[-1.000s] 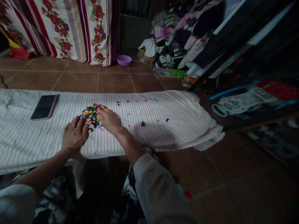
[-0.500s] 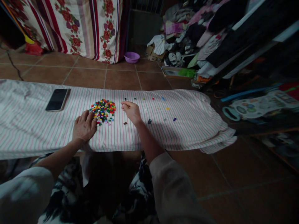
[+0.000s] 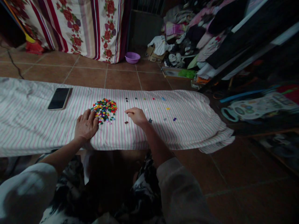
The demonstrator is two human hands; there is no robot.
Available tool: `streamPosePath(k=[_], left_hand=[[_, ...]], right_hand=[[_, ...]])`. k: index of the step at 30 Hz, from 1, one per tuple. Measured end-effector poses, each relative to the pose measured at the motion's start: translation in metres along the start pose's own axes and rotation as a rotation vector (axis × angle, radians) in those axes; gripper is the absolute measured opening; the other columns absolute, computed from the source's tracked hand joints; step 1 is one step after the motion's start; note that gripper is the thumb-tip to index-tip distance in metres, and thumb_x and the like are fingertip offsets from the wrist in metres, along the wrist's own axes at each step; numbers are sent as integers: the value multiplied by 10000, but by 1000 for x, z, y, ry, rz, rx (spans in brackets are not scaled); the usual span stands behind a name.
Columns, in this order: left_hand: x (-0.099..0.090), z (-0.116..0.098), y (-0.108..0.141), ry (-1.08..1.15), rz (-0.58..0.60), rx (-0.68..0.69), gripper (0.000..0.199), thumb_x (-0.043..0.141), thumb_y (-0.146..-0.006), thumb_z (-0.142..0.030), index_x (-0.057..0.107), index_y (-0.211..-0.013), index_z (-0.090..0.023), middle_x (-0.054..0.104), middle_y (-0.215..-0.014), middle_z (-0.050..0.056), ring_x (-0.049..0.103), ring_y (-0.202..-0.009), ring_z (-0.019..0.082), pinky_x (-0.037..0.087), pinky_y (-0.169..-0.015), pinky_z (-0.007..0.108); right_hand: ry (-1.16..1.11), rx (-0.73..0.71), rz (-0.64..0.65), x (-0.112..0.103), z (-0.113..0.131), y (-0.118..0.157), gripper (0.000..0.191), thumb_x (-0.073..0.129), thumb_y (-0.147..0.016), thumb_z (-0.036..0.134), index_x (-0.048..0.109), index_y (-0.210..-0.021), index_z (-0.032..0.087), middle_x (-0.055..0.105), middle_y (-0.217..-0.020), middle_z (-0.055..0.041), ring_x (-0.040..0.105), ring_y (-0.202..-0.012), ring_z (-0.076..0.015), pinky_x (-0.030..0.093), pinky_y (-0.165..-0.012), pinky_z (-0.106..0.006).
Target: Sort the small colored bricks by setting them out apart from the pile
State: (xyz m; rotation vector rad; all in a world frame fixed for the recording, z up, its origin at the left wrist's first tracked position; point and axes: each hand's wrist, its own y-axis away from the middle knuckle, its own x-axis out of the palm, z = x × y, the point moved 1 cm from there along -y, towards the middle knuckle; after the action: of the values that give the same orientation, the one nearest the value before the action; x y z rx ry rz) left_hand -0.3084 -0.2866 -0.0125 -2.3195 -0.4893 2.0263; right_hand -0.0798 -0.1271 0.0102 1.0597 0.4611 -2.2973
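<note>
A pile of small multicoloured pieces point(image 3: 105, 109) lies on the striped cloth point(image 3: 58, 130). My left hand point(image 3: 86, 124) rests palm down at the pile's left edge, fingers stretched out. To the right of the pile, my right hand point(image 3: 137, 116) is closed in a pinch just above the cloth; whatever is between the fingertips is too small to make out. Around it lie sorted bits: black pieces point(image 3: 126, 99), brown pieces point(image 3: 126, 122), dark grey pieces point(image 3: 150, 120), yellow pieces point(image 3: 168, 108), light blue pieces point(image 3: 163, 98) and purple pieces point(image 3: 174, 119).
A phone point(image 3: 59, 98) lies on the cloth left of the pile. Beyond, on the tiled floor, are a purple basin point(image 3: 132, 58), a floral curtain point(image 3: 84, 28) and heaped clothes point(image 3: 182, 34). A toy-like panel point(image 3: 254, 104) stands at the right.
My right hand has moved a little right and towards me, still pinched, uncovering the black pieces. My left hand stays by the pile. The view has shifted slightly.
</note>
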Motion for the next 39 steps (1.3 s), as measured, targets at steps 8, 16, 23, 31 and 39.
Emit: streamPosePath(k=[8, 16, 23, 31, 39], left_hand=[[-2, -3, 0, 49, -42, -81, 508, 316, -927, -401, 442, -1372, -190, 478, -1459, 142, 366, -1388, 315, 285, -1099, 506], [-1, -2, -1, 51, -38, -82, 512, 316, -924, -406, 447, -1370, -192, 472, -1465, 141, 365, -1387, 321, 282, -1101, 509], [0, 0, 0, 45, -45, -58, 511, 327, -924, -414, 448, -1370, -196, 471, -1464, 142, 364, -1389, 318, 284, -1099, 502], [-1, -3, -1, 50, -56, -85, 510, 318, -931, -398, 441, -1378, -187, 472, -1464, 148, 369, -1388, 306, 286, -1098, 498], [1, -2, -2, 57, -63, -98, 524, 289, -939, -418, 431, -1387, -185, 482, -1456, 139, 369, -1385, 293, 284, -1100, 490]], right_hand=[[244, -120, 242, 10, 0, 5, 326, 487, -864, 78, 768, -985, 187, 704, -1043, -71, 635, -980, -161, 442, -893, -258], [256, -118, 327, 9, 4, 7, 298, 507, -880, 80, 737, -1046, 174, 663, -1035, -94, 614, -833, -136, 437, -791, -233], [265, -132, 339, 2, 12, 15, 299, 476, -884, 101, 714, -1049, 180, 643, -1051, -86, 592, -893, -153, 419, -827, -252], [285, -136, 353, 4, 12, 13, 227, 521, -852, 130, 701, -984, 172, 611, -1011, -72, 570, -901, -160, 407, -819, -253], [284, -148, 349, 4, 12, 12, 227, 539, -837, 135, 715, -971, 188, 620, -1002, -71, 570, -856, -158, 407, -780, -253]])
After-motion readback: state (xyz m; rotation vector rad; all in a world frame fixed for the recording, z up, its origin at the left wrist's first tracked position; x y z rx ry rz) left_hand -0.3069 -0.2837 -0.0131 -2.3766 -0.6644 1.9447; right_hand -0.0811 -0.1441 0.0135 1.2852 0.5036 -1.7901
